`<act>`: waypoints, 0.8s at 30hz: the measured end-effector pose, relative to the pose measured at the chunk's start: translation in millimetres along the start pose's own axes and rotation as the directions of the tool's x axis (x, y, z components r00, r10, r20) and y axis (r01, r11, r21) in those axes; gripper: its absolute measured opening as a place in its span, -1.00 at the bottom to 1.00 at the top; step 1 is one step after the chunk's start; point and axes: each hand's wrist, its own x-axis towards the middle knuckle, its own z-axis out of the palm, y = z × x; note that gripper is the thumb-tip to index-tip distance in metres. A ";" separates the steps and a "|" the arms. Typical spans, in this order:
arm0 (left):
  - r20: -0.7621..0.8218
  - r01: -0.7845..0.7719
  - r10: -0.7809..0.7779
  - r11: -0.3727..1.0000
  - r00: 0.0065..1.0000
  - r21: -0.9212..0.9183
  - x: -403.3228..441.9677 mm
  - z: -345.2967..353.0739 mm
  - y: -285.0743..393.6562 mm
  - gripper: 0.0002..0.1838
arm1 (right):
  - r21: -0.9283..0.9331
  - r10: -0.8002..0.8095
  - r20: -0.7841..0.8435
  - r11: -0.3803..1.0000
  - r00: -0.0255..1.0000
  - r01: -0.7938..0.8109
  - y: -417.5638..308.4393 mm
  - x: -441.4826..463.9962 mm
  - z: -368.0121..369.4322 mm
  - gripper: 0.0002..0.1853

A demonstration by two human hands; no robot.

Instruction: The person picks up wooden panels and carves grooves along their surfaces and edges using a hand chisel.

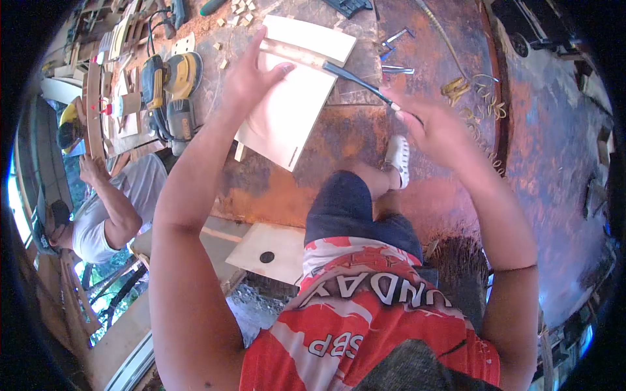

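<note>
My left hand [248,77] is at the left edge of a pale board [297,107], its thumb stretched over the top face and its forefinger along the edge. The remaining fingers are mostly hidden. A light wooden strip [293,53] runs across the board, setting off its upper part. My right hand [427,120] is closed around one end of a narrow, dark, flat tool [358,80], perhaps a file or chisel. Its far tip meets the right end of the strip. Slight blur covers the right hand.
A yellow-and-grey power sander [179,75] and a second sander [180,120] lie left of the board. Small wood blocks [241,10] and sawdust are behind. Clamps [396,49] lie to the right, near curled yellowish strips [454,88]. Another person [117,208] works at left.
</note>
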 end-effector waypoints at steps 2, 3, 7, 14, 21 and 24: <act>0.003 0.015 -0.015 0.999 1.000 -0.031 2.5 -2.1 1.0 0.02 | 0.143 0.090 0.038 0.985 0.995 -0.095 -1.9 -4.6 7.8 -0.51; -0.005 0.013 -0.013 1.000 1.000 -0.026 1.0 -1.9 3.0 0.03 | 0.143 0.089 0.040 0.985 0.995 -0.094 -0.8 -6.7 7.1 -0.51; -0.026 -0.034 0.034 0.999 0.999 -0.003 3.5 0.4 -2.7 0.01 | 0.013 0.040 0.001 0.999 0.999 -0.040 -9.9 -4.2 -4.2 -0.50; 0.119 0.036 -0.059 0.981 0.991 0.192 12.6 -15.3 1.1 0.08 | 0.057 0.080 0.060 0.995 0.995 -0.084 -3.7 -7.6 3.3 -0.50; 0.098 -0.521 0.516 0.805 0.851 0.283 34.2 -2.4 11.2 0.22 | 0.116 0.103 0.029 0.988 0.994 -0.105 -5.4 -11.9 -9.9 -0.52; 0.089 -0.564 0.561 0.788 0.823 0.248 33.7 1.0 7.2 0.24 | 0.069 0.150 0.081 0.985 0.985 -0.156 -2.4 -16.7 -6.9 -0.51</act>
